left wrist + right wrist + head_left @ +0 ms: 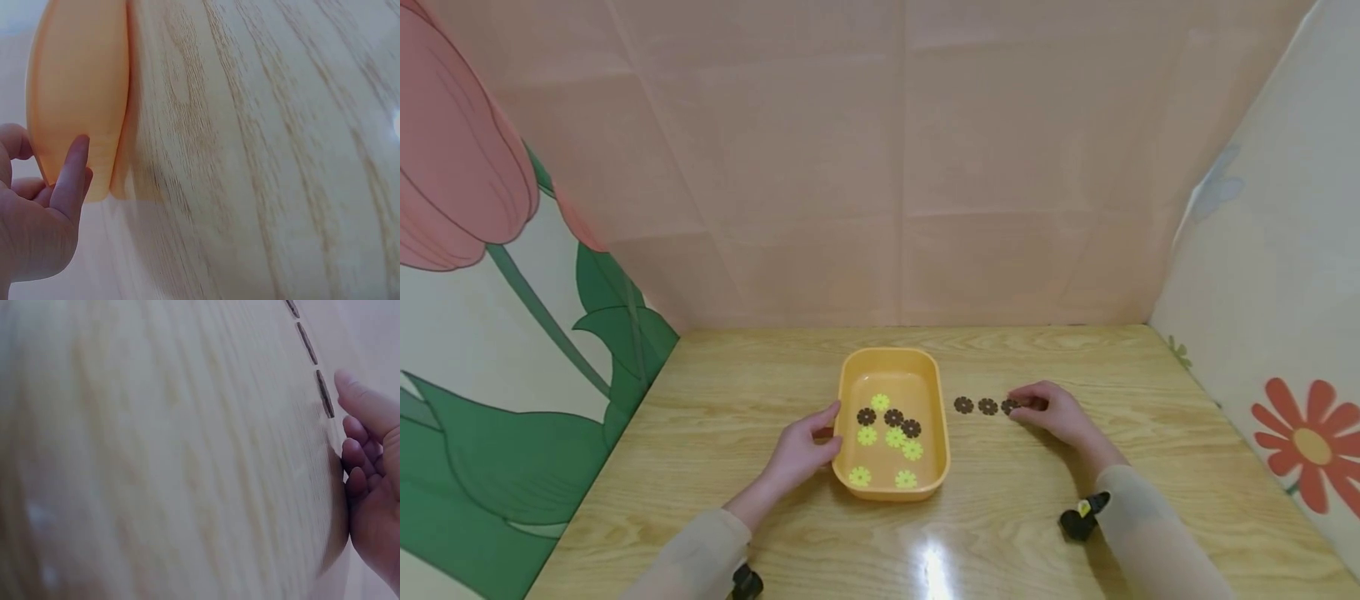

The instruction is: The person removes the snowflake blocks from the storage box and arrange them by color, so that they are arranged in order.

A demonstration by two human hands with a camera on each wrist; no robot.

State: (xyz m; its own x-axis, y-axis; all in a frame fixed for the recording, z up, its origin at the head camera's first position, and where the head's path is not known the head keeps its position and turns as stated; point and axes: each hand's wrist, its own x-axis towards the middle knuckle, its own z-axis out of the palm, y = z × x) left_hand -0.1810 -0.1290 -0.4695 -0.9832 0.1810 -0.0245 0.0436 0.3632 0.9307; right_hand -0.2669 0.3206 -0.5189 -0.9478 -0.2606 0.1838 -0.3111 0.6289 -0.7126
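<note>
A yellow-orange tray stands on the table. My left hand grips its left side, thumb and fingers at the wall; in the left wrist view the fingers lie along the outside. Inside lie several yellow-green flower pieces and three dark brown ones. Right of the tray three brown flower pieces form a row: the left piece, the middle piece and the right piece. My right hand has thumb and finger around the right piece, which looks flat on the table in the right wrist view.
The wood-grain table ends at a pink back sheet. Printed flower panels flank both sides. A black wrist device sits by the right sleeve.
</note>
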